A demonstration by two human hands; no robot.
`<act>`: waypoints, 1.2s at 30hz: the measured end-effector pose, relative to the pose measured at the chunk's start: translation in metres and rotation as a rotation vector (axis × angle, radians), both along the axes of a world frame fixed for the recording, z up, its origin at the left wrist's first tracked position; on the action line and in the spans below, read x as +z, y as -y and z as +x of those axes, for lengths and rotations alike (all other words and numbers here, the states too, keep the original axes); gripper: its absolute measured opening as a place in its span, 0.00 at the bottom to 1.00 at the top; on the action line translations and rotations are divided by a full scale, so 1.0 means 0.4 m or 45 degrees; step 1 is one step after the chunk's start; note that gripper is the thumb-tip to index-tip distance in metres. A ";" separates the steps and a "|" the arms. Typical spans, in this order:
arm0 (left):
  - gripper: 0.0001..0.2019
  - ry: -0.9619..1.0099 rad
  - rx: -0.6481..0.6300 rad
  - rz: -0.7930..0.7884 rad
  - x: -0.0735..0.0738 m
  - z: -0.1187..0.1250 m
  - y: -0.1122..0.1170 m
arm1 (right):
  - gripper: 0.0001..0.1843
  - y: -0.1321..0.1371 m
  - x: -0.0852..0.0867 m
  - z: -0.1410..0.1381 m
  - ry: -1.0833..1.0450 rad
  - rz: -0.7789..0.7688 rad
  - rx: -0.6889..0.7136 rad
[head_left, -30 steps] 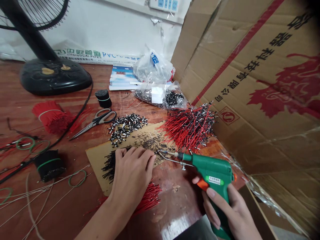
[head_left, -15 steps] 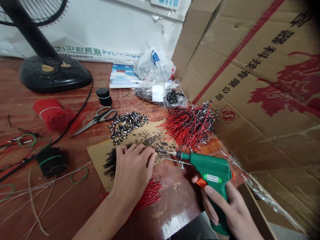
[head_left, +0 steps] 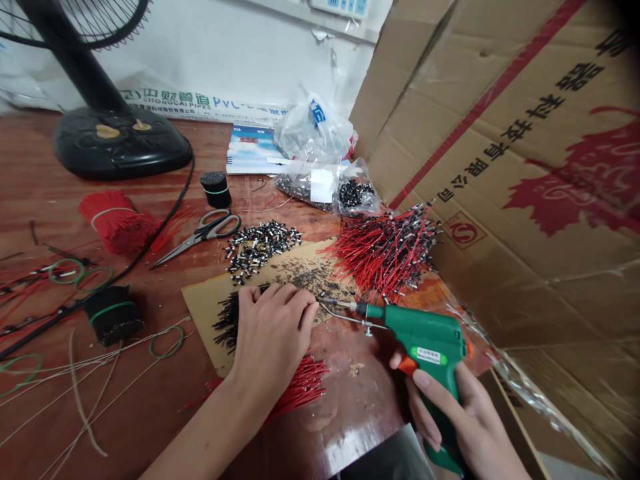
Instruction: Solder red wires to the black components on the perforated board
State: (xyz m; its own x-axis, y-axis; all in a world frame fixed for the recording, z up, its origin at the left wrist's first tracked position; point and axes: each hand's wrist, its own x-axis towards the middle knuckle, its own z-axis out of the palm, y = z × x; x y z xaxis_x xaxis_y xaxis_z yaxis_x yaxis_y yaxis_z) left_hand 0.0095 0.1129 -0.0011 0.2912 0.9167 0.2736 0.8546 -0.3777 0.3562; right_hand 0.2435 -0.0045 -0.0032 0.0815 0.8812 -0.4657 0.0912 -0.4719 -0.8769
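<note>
My right hand (head_left: 457, 420) grips a green soldering gun (head_left: 425, 343) by its handle, a finger on the orange trigger. Its metal tip (head_left: 333, 305) points left and meets the fingertips of my left hand (head_left: 273, 330). That hand lies palm down on a scorched cardboard pad (head_left: 280, 280), fingers curled together, pressing on black wire pieces (head_left: 227, 320); what the fingertips pinch is hidden. A bundle of red wires (head_left: 300, 387) lies under my left wrist.
A heap of red wires with metal ends (head_left: 387, 250) lies right of the pad, loose metal parts (head_left: 260, 243) and scissors (head_left: 200, 233) behind it. A large cardboard box (head_left: 515, 167) walls the right side. A fan base (head_left: 123, 140), wire bundles (head_left: 115, 223) and plastic bags (head_left: 320, 163) stand further back.
The view has shifted slightly, so everything sits a little to the right. Both hands and the soldering gun keep the same pose on the pad.
</note>
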 end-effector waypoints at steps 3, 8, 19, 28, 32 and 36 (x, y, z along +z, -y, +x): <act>0.10 0.003 0.007 0.005 -0.001 -0.001 0.001 | 0.26 0.001 -0.002 0.004 0.002 -0.027 0.009; 0.10 -0.009 0.020 0.010 -0.002 -0.001 0.002 | 0.27 0.000 0.001 0.002 -0.059 -0.039 0.021; 0.10 -0.027 0.019 0.015 -0.001 0.000 -0.001 | 0.24 -0.001 -0.002 0.009 -0.066 -0.013 0.040; 0.11 -0.028 0.020 0.007 0.000 0.002 -0.001 | 0.25 -0.004 0.005 0.001 -0.076 -0.029 0.034; 0.10 -0.024 0.024 0.010 0.000 0.000 0.000 | 0.25 -0.007 0.010 -0.003 -0.072 -0.038 0.029; 0.10 -0.023 0.027 0.021 -0.003 -0.001 0.000 | 0.26 -0.005 0.007 0.000 -0.066 -0.060 0.017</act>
